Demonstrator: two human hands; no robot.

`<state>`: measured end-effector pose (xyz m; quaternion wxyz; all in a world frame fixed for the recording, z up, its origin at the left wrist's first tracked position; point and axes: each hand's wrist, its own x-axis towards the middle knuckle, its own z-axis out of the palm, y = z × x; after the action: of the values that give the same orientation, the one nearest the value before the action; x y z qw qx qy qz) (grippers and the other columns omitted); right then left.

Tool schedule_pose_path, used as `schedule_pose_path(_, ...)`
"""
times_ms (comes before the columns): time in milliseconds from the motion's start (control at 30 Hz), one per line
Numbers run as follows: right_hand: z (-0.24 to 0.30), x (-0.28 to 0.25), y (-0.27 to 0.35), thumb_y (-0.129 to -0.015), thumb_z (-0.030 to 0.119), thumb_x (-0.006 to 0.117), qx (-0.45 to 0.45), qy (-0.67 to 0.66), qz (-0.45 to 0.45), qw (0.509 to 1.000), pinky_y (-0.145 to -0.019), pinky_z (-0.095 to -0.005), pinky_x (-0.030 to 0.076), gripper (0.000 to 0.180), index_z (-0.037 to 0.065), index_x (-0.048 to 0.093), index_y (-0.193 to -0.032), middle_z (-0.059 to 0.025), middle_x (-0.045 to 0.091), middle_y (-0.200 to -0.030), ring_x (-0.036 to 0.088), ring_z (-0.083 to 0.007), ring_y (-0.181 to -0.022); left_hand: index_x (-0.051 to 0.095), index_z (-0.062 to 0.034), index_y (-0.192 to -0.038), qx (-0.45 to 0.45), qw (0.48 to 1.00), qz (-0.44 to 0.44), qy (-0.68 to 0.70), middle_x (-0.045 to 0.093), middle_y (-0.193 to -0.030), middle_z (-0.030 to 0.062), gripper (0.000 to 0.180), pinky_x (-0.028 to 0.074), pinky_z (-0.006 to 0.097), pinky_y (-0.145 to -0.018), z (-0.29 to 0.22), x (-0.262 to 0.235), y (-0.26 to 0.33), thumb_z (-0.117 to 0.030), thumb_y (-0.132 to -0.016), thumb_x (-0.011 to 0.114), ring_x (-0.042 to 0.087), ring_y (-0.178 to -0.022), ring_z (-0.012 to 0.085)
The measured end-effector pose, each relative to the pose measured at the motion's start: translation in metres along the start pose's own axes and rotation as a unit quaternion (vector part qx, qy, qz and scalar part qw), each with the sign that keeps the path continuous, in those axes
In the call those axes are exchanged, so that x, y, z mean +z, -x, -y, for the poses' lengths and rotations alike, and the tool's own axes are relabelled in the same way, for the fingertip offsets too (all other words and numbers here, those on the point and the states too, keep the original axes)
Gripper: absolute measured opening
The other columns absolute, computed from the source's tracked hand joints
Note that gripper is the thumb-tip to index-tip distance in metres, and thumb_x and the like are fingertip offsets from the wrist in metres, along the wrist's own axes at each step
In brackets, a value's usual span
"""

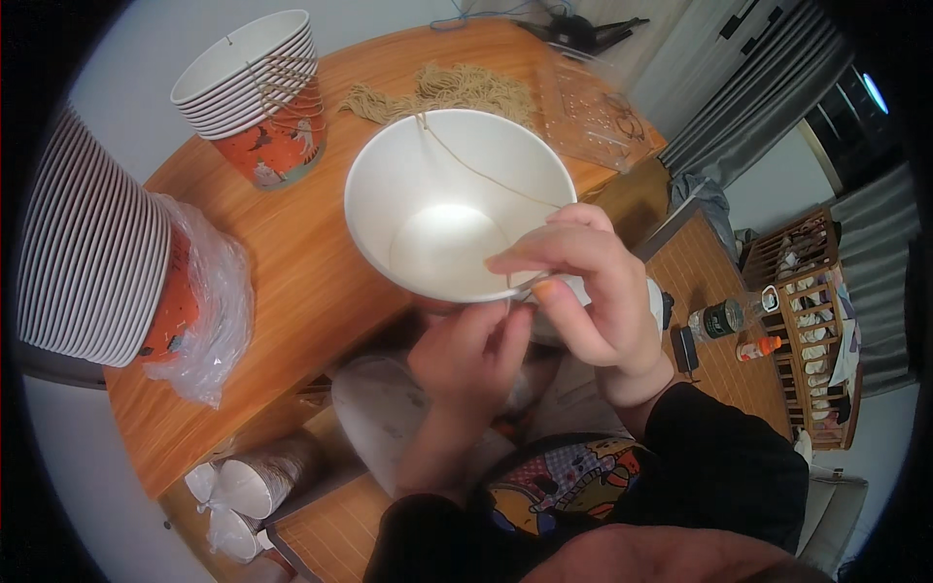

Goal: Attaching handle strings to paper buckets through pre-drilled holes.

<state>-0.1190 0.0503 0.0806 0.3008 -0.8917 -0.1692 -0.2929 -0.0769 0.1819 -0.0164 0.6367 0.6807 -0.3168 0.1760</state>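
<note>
A paper bucket (pixel 389 209), white inside, tilts with its mouth toward me at the table's front edge. A thin tan cord (pixel 476 171) runs from the far rim across the mouth to my right hand, and a length of it drops to the near rim. My right hand (pixel 601 296) reaches over the right side of the rim, thumb and forefinger closed on the cord. Just below the near rim, my left hand (pixel 466 355) is closed against the bucket's outside, its fingertips pinched at the cord's end. The fingers partly hide that end.
Stacked orange-patterned buckets with cords (pixel 267 117) stand at the back left. A taller bucket stack (pixel 92 243), partly in clear plastic, is nearer. Behind lie a heap of tan cords (pixel 466 89) and a clear plastic tray (pixel 588 112). Wrapped cups (pixel 248 486) sit below the table.
</note>
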Motion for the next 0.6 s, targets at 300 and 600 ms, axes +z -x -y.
schedule_pose_path(300, -0.007, 0.022, 0.038, -0.089, 0.007, 0.055, -0.176, -0.141, -0.120, 0.967, -0.092, -0.0421, 0.042, 0.026, 0.007, 0.043, -0.112, -0.0215, 0.066, -0.109, 0.064, -0.0332, -0.102, 0.064, 0.0002, -0.087, 0.056, 0.998, 0.003, 0.000, 0.066, -0.082, 0.0121, 0.020, 0.048, 0.026, -0.063, -0.020, -0.029, -0.006, -0.018, -0.090, 0.058, 0.063, -0.073, 0.0203)
schedule_pose_path(600, -0.008, 0.028, 0.057, -0.088, 0.004, 0.055, -0.125, -0.177, -0.066, 0.974, -0.104, -0.0468, 0.035, 0.018, 0.005, 0.048, -0.104, -0.0242, 0.065, -0.110, 0.064, -0.0352, -0.105, 0.070, -0.0012, -0.096, -0.209, 0.912, 0.071, 0.345, 0.062, -0.080, 0.0039, 0.019, 0.043, 0.022, -0.063, -0.013, -0.026, -0.007, -0.001, -0.077, 0.070, 0.054, -0.069, 0.0097)
